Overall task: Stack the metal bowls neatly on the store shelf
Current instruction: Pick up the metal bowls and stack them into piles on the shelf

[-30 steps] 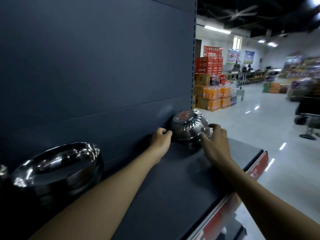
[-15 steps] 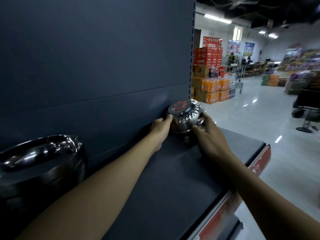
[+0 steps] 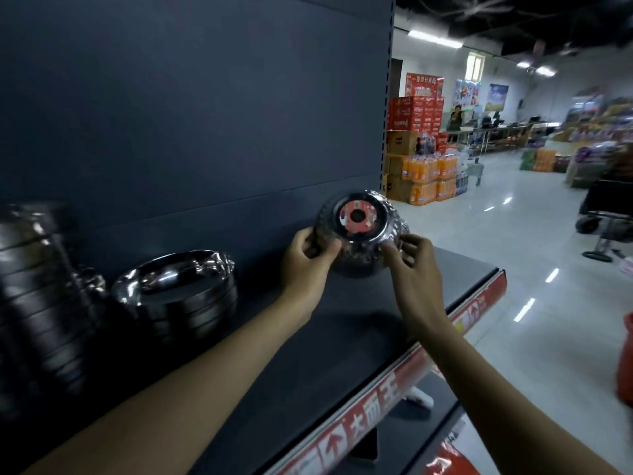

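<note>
Head view is showing a metal bowl (image 3: 359,234) being held from 2 sides: the left hand (image 3: 308,258) is curling round its left edge, the right hand (image 3: 414,265) is pinching its right. It is tilting, stickered base toward the camera, over the shelf (image 3: 308,354), right of a bowl stack (image 3: 181,289).

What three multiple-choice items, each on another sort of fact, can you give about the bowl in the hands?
1. Where are the stacked bowls, seen from the held bowl? A) left B) right C) on the floor
2. What colour is the sticker on its base? A) green B) red C) blue
3. How is the held bowl? A) lying untouched B) gripped by the left hand and right hand C) nested in a stack
Answers: 1 A, the stacks stand left of it on the shelf; 2 B, the round sticker is red; 3 B, fingers of both hands curl round its sides.
</note>
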